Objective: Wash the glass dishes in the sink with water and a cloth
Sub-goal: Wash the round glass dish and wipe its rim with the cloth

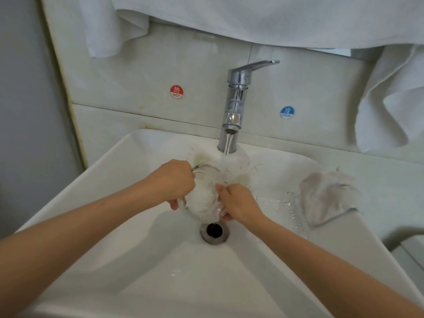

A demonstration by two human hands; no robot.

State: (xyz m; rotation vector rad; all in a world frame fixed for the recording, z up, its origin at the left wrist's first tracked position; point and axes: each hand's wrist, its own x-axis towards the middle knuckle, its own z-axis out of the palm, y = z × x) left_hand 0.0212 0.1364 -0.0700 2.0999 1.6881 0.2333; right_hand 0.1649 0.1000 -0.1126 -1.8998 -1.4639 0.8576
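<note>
Glass bowl point(205, 174) sits tilted in the middle of the white sink point(114, 161), raised just above the drain point(214, 232) and held between both hands. The left hand point(176, 180) grips the bowl's left rim, with its fingers curled over the edge and its fingertips showing below the glass. The right hand point(238, 201) is curled at the bowl's right side. It seems to be bunching a white cloth point(204, 200) against the inside wall, though glare and wet glass make the exact grip hard to read. The cloth fills most of the bowl.

A chrome faucet point(236, 99) stands at the back of the basin with its lever pointing right. A stream of water point(227, 143) runs from it and falls just behind the bowl, near its far rim. Faint floral markings show on the white surface beneath the stream.

A second cut-glass dish point(275, 200) lies on the right slope of the basin, just beside the right hand. A crumpled greyish rag point(328, 196) rests beyond it on the sink's right rim.

On the tiled wall, a red HOT sticker point(176, 91) is left of the faucet and a blue COLD sticker point(287, 112) is right of it. White towels point(252, 17) hang across the top and down the right side.
</note>
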